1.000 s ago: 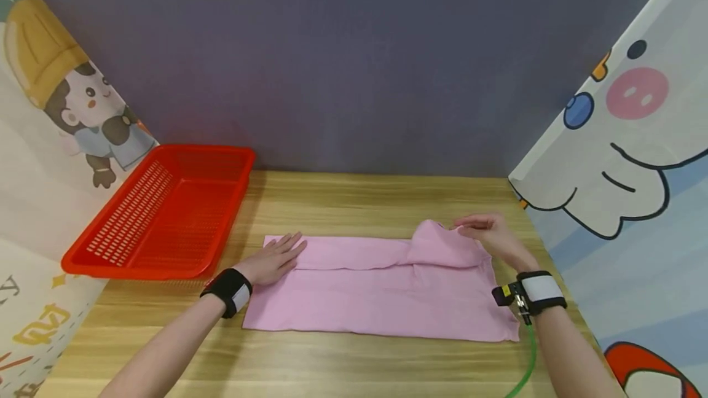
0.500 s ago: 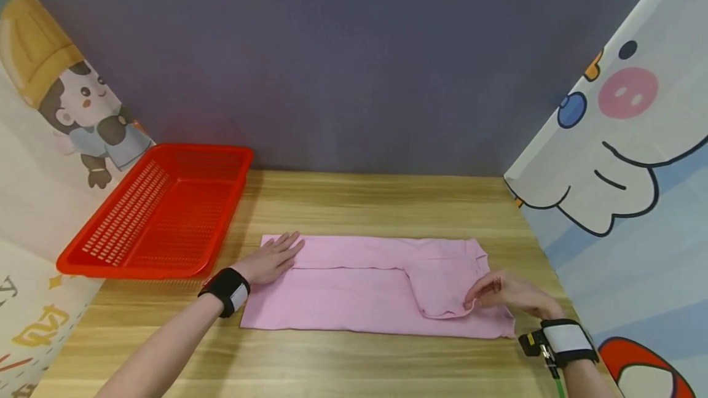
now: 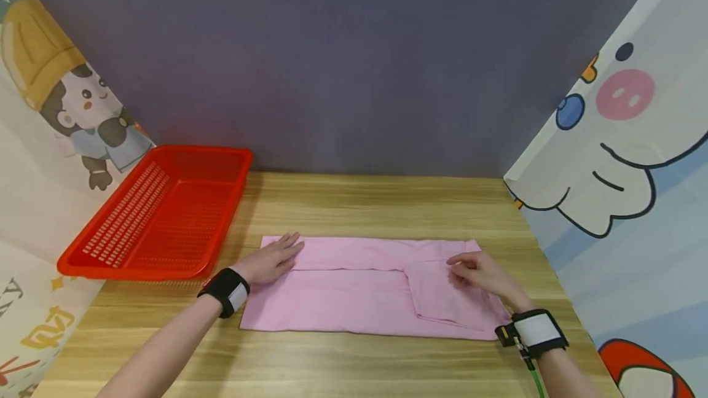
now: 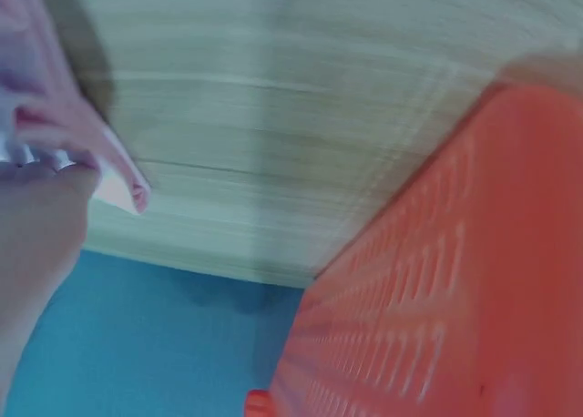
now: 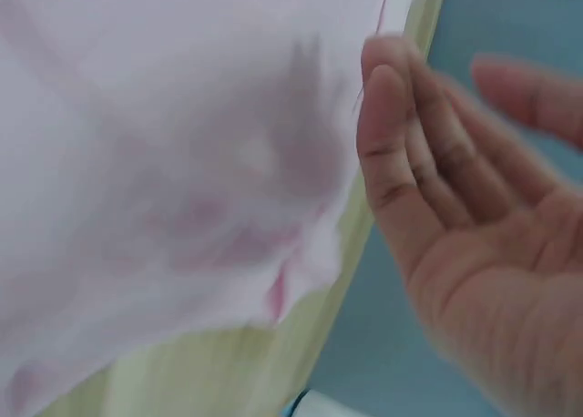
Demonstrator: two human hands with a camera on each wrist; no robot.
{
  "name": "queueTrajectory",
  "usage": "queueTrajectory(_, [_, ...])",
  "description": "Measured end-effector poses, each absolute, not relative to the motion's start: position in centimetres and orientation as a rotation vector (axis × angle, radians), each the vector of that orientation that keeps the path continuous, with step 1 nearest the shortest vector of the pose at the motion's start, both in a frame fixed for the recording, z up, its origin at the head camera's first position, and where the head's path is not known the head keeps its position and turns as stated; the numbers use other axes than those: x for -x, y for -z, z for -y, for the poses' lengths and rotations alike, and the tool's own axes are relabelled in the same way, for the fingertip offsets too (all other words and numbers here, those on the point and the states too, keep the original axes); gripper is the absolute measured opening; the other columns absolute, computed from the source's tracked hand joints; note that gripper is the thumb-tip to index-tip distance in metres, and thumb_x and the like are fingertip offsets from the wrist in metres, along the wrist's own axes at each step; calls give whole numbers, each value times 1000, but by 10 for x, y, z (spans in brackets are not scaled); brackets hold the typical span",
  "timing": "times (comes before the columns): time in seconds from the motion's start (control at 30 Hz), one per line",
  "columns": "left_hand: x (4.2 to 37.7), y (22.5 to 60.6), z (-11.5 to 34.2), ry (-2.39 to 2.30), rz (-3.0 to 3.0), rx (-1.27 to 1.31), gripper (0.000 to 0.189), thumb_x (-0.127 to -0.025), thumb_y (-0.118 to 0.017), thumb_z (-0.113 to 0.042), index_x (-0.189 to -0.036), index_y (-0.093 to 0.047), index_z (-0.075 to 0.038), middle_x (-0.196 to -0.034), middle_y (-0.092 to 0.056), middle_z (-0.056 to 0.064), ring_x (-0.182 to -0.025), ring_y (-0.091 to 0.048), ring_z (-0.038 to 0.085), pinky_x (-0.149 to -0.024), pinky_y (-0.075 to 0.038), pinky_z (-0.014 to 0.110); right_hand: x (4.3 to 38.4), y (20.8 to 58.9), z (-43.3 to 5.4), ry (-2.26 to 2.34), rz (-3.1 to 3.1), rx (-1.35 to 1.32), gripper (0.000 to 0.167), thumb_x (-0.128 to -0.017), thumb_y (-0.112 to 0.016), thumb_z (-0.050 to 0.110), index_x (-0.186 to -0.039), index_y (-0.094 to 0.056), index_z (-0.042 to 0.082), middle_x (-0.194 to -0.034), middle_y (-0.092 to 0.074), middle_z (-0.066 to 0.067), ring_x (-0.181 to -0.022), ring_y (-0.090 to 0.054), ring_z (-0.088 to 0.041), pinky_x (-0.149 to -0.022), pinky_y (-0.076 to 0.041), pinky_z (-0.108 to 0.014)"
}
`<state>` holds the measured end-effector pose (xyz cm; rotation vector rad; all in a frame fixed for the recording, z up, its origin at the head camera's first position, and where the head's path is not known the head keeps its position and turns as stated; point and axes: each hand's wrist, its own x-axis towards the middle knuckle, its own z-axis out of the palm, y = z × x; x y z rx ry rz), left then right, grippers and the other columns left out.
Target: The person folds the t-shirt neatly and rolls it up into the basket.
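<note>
A pink cloth lies spread in a wide rectangle, with a long strip folded along its far side. Near the right end, a squarish flap like a short sleeve is turned toward the near edge and lies flat. My left hand rests with fingers straight on the cloth's far left corner; the left wrist view catches only part of that hand beside the cloth edge. Over the flap, my right hand hovers with loosely bent fingers. In the right wrist view its fingers hold nothing and its shadow falls on the cloth.
A red perforated plastic basket stands left of the cloth, near my left forearm. The wooden table meets a dark grey panel at the back. Cartoon-printed panels line both sides. A green cable trails from my right wrist.
My right hand drew the flap from the far right side toward the near edge, let it go, then moved up and away over it. My left hand stayed in place.
</note>
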<state>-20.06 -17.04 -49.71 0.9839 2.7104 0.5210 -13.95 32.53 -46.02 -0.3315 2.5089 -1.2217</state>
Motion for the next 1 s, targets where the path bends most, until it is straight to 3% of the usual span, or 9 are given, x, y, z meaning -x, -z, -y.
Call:
queueTrajectory(0.17, [203,498,158,-703,-2785,-1052,34,-99,-58,-10,-130,-63,2,-137,-60,23,-132,-54,40,-112,-41,55,148,459,-290,1078,-2648,71,33,-103,-50,13,-85,-69,-8,-73,-71,-14,-64,-70,-19,-60,-59,-33])
queueTrajectory(0.27, [204,500,149,-739,-2788,-1125,24,-96,-60,-6,-117,-70,-1,-119,-68,15,-119,-60,34,-105,-47,51,154,458,-273,935,-2737,-27,39,-103,-47,19,-77,-66,-2,-65,-68,-10,-58,-65,-16,-56,-54,-30])
queueTrajectory(0.4, [206,504,141,-717,-2775,-1169,16,-95,-62,-7,-106,-74,-6,-105,-68,7,-105,-62,25,-97,-51,44,161,459,-256,758,-2818,-56,41,-103,-42,25,-77,-62,1,-62,-63,-9,-56,-58,-20,-55,-43,-30])
queueTrajectory(0.57, [209,505,135,-685,-2742,-1177,14,-96,-63,-8,-103,-74,-5,-98,-70,5,-93,-66,18,-89,-56,37,162,464,-248,596,-2838,-41,43,-104,-39,26,-97,-65,-7,-80,-60,-15,-73,-57,-28,-63,-43,-37])
queueTrajectory(0.67, [209,501,134,-697,-2733,-1143,14,-96,-63,-9,-103,-75,-5,-98,-71,5,-91,-67,17,-88,-57,37,161,464,-246,604,-2815,-62,46,-104,-39,29,-105,-65,-9,-84,-61,-17,-74,-56,-28,-62,-43,-37])
queueTrajectory(1.0, [209,496,127,-555,-2795,-1058,14,-97,-63,-13,-96,-76,-11,-91,-71,1,-84,-65,12,-82,-57,34,158,462,-236,660,-2785,-9,48,-102,-44,37,-92,-65,-5,-76,-58,-12,-69,-55,-23,-59,-43,-33])
